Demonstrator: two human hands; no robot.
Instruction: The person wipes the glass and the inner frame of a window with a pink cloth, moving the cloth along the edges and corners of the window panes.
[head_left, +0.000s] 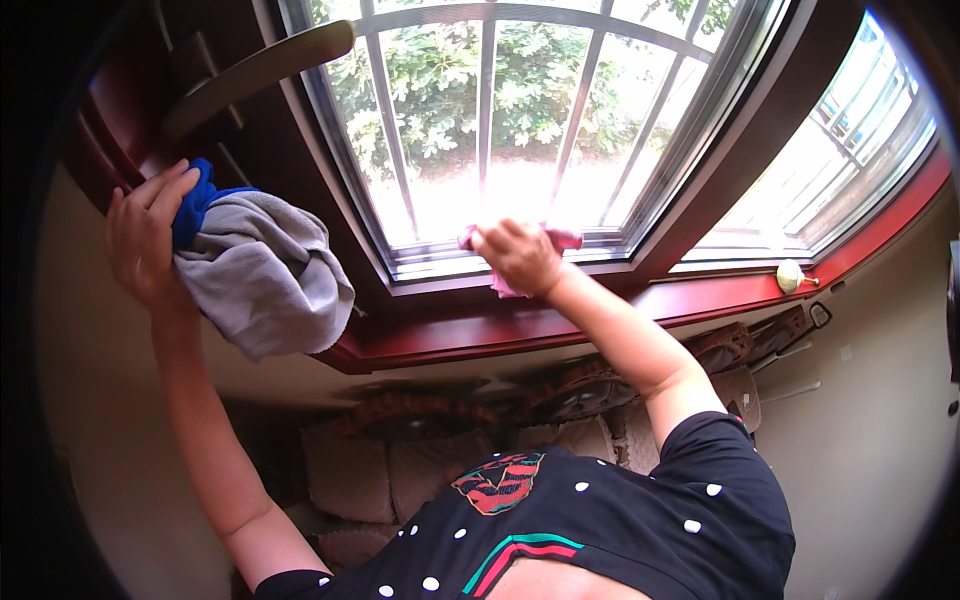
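My right hand (521, 255) grips a pink cloth (508, 286) at the bottom edge of the window, where the pane (450, 202) meets its frame. My left hand (150, 232) is raised at the left, against the dark red wooden window trim. Between that hand and the trim, a blue cloth (193, 206) and a grey cloth (266, 277) are held, and the grey one hangs down in folds. The left fingertips are partly over the blue cloth.
A dark red wooden sill (465, 330) runs below the window. A pale round knob-like object (789, 277) sits on it at the right. Metal bars (486, 97) stand outside the glass. A long handle (262, 71) juts out at upper left. Carved wooden furniture with cushions (349, 480) lies below.
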